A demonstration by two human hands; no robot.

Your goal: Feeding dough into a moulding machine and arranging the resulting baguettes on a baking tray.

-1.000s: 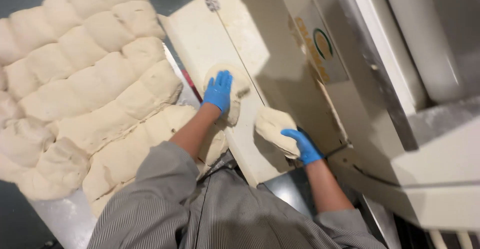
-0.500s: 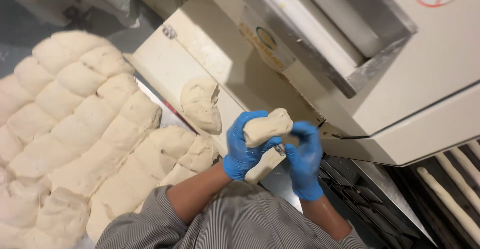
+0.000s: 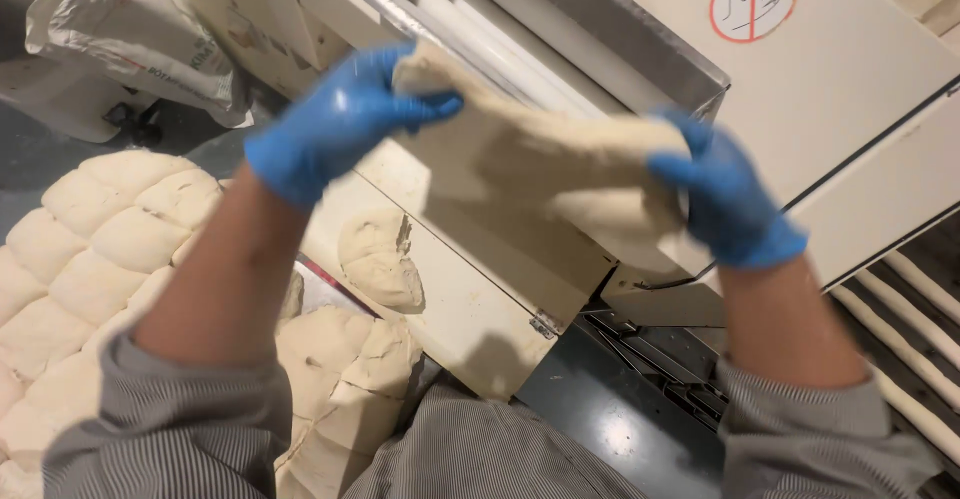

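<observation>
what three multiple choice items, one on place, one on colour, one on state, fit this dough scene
1. Where does the loose dough lump lie?
A. on the machine's cream shelf
B. on the floor
C. in the sack

2. What colour are the gloves?
A. white
B. blue
C. black

3. How is the held dough?
A. rolled into a ball
B. lying on the table
C. stretched between both hands

Answers: 1 A, it rests on the sloping shelf. 2 B, left hand and right hand both wear blue. 3 C, each hand holds one end in the air.
</observation>
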